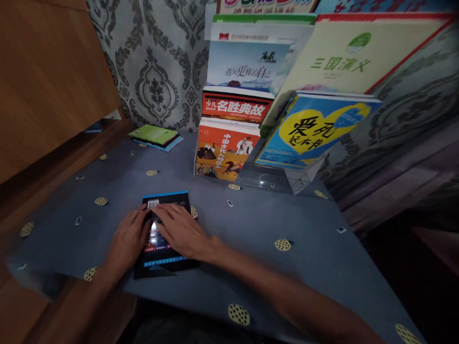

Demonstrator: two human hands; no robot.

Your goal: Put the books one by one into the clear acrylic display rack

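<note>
A black book (174,199) with a blue strip along its top edge lies on the table in front of me, a barcode and small pictures on the side facing up. My left hand (128,238) rests on the book's left side, fingers stretched forward. From the right, my right hand (182,232) lies flat across the middle of the cover, its fingertips near those of the left hand below the barcode. Glare and the fingers hide part of the cover. Neither hand appears to grip the book.
A grey patterned tablecloth (251,217) covers the table. At the back, a clear stand (295,181) holds upright books, including an orange book (226,149) and a blue-yellow book (315,129). A small stack with a green book (154,135) lies back left, near a wooden cabinet (43,74).
</note>
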